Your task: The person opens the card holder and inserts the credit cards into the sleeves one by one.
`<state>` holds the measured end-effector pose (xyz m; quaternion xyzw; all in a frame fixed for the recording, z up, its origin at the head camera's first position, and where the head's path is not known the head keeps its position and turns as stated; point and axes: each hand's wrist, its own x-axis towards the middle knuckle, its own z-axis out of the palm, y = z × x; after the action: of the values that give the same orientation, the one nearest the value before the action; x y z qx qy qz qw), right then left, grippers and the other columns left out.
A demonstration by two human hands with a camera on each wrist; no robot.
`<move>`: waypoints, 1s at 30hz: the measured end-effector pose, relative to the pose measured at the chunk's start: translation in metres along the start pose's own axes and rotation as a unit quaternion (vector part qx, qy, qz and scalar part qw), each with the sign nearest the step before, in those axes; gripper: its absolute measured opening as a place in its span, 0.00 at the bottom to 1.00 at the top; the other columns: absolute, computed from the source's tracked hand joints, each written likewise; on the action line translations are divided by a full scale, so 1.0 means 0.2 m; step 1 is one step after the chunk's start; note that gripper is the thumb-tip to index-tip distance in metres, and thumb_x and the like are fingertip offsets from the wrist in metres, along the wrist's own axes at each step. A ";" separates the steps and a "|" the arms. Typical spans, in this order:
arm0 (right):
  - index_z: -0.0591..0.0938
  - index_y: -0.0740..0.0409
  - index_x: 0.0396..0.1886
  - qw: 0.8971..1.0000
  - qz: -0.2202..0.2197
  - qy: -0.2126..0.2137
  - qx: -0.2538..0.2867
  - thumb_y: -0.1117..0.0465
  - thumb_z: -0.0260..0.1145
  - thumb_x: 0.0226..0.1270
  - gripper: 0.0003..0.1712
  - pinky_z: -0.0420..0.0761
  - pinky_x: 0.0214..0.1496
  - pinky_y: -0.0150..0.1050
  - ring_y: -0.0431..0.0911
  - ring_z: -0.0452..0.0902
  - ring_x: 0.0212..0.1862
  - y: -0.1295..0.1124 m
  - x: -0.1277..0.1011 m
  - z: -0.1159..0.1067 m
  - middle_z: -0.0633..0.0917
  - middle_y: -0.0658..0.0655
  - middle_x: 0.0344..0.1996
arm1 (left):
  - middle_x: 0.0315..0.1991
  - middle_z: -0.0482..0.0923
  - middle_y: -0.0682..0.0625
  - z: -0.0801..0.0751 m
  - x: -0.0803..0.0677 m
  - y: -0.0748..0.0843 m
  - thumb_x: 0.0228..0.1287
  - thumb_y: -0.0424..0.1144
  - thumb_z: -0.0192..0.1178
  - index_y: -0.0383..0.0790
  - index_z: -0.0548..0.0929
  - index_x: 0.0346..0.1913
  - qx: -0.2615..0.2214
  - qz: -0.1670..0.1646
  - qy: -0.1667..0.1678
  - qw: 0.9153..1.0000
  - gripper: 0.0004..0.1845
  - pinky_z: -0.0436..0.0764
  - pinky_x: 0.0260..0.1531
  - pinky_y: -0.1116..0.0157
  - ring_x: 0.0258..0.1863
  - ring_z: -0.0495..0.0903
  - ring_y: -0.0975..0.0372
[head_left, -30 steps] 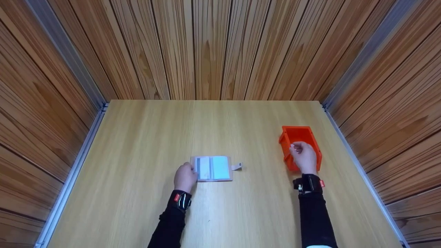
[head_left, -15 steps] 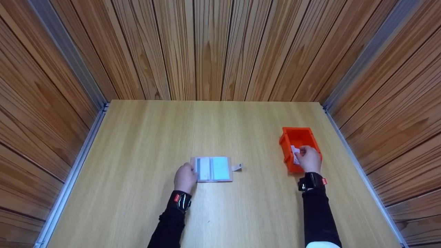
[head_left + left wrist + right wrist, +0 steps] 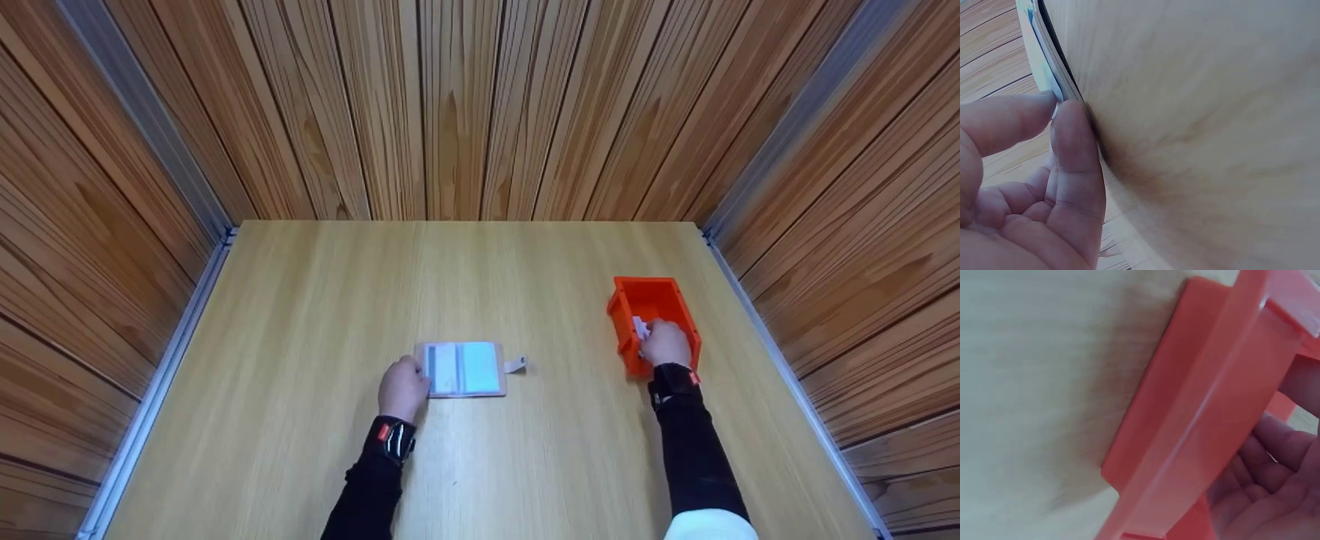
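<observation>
At the table's (image 3: 337, 300) middle, from the head, the left hand (image 3: 403, 388) pinches an open booklet (image 3: 461, 369) at its nine o'clock edge. Towards three o'clock, the right hand (image 3: 666, 343) dips inside an orange bin (image 3: 651, 292), a pale card (image 3: 640, 328) at its ten o'clock. From the left wrist, two fingers (image 3: 1076, 140) squeeze the booklet's edge. From the right wrist, the bin hides the fingertips; I cannot tell their grip.

1 red bin (image 3: 1202, 422), wall running diagonally, lower left to upper right, hiding part of the right hand (image 3: 1280, 489). Hand at right edge, palm side showing, fingers bent, tips hidden; grip can't be told. Left side: pale wood surface (image 3: 1033, 382), slightly blurred, with brownish shadow (image 3: 1092, 433) alongside the bin.
</observation>
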<state>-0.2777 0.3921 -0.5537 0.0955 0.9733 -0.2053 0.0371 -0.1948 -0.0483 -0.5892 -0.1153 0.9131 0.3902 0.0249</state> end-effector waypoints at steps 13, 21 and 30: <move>0.78 0.71 0.38 0.999 -0.015 -0.019 -0.029 0.70 0.59 0.57 0.10 0.72 0.43 0.54 0.59 0.72 0.35 0.02 0.05 0.01 0.78 0.66 0.30 | 0.31 0.77 0.47 -0.01 0.00 0.00 0.61 0.29 0.63 0.31 0.79 0.39 0.002 -0.014 -0.014 1.000 0.05 0.77 0.35 0.57 0.32 0.77 0.55; 0.78 0.71 0.38 0.999 0.001 -0.025 -0.045 0.69 0.56 0.60 0.09 0.72 0.46 0.55 0.60 0.72 0.37 0.02 0.06 0.03 0.78 0.68 0.32 | 0.30 0.77 0.47 0.00 0.01 -0.01 0.59 0.29 0.64 0.31 0.80 0.37 0.008 0.000 -0.002 1.000 0.06 0.77 0.35 0.56 0.32 0.78 0.54; 0.76 0.70 0.39 0.998 0.048 -0.048 -0.017 0.70 0.53 0.65 0.07 0.72 0.45 0.52 0.59 0.72 0.38 0.01 0.06 0.03 0.77 0.65 0.31 | 0.30 0.78 0.46 0.00 0.00 -0.01 0.58 0.28 0.64 0.30 0.80 0.37 0.008 0.015 0.010 1.000 0.05 0.78 0.36 0.54 0.33 0.78 0.53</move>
<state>-0.2890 0.3935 -0.5617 0.1321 0.9681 -0.1907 0.0949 -0.1950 -0.0496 -0.5910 -0.1058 0.9181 0.3818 0.0110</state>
